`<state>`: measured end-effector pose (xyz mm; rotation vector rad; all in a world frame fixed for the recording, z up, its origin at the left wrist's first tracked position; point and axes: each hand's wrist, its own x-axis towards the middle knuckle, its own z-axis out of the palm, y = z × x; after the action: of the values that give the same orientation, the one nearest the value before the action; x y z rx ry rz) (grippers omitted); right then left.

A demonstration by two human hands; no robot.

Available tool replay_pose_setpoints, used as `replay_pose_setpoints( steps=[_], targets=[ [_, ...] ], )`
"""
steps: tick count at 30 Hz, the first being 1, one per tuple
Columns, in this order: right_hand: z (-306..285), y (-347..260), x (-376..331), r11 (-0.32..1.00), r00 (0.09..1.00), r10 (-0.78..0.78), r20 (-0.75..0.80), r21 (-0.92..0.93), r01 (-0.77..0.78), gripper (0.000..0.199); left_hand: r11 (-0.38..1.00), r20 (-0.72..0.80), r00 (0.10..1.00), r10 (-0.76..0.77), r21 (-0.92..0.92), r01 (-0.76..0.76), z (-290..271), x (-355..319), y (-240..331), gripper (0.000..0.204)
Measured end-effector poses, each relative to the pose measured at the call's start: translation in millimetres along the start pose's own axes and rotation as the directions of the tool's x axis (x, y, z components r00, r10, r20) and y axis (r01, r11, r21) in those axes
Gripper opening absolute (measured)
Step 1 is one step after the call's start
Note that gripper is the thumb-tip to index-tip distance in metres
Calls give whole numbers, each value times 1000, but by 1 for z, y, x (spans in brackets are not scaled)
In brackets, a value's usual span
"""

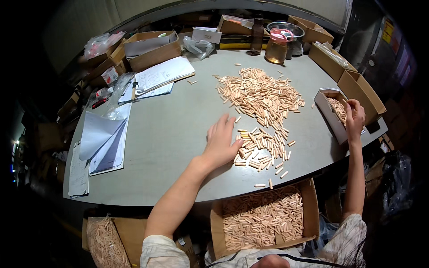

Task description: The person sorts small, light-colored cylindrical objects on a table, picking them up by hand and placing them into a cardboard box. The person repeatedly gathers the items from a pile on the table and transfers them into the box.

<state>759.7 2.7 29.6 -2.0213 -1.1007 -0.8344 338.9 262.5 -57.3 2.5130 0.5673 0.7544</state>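
Small light wooden dowel pins form a large heap (259,94) on the grey table, and a smaller spread of dowel pins (263,147) trails toward the near edge. My left hand (219,142) rests palm down at the left side of that spread, fingers apart and thumb touching the nearest pins. To the right, my right hand (356,117) is over the edge of a small white box (330,117) partly filled with the same pins. Its fingers are bent together; whatever is between them is too small to make out.
Below the table's near edge a cardboard box (310,210) holds many pins, beside a clear bag of pins (106,243). Papers (163,75) and a notebook (105,143) lie left. A pink-lidded jug (275,50), dark bottle (257,35) and cartons (152,50) line the back.
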Motion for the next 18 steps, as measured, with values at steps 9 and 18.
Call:
replay_pose_setpoints(
  steps=[9, 18],
  targets=[
    [-8, -26, -70, 975, 982, -172, 81, 157, 158, 23, 997, 43, 997, 62, 38, -64, 3, -2, -2, 63],
    [0, -121, -98, 830, 881, -222, 418, 555, -54, 27, 995, 13, 997, 70, -77, -69, 0, 7, 4, 50]
  ],
)
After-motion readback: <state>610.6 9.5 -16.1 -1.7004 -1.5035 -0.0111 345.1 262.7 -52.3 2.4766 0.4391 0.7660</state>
